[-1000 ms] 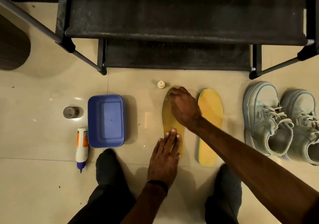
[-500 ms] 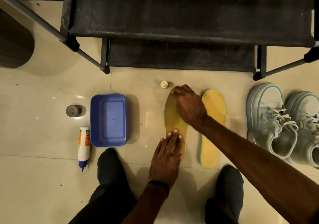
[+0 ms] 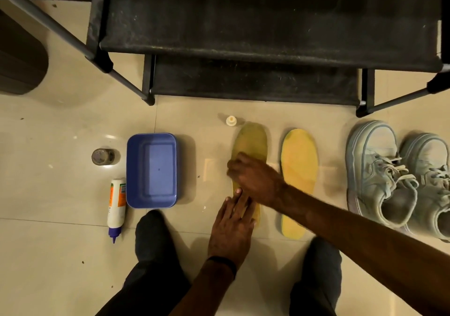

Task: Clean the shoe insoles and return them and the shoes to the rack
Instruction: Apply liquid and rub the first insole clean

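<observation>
Keep your left hand [image 3: 231, 228] flat, fingers together, pinning the insole's [image 3: 249, 140] heel while your curled right hand [image 3: 253, 179], whose grip I cannot tell, scrubs evenly.

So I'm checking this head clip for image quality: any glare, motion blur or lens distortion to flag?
Head view: warm, dim light; a bright glare spot on the floor tile beside the small jar; the right hand is smeared by motion over the darker insole, while the left hand pressing its heel end looks sharper; the rack poles splay outward, a wide-angle effect.
</observation>
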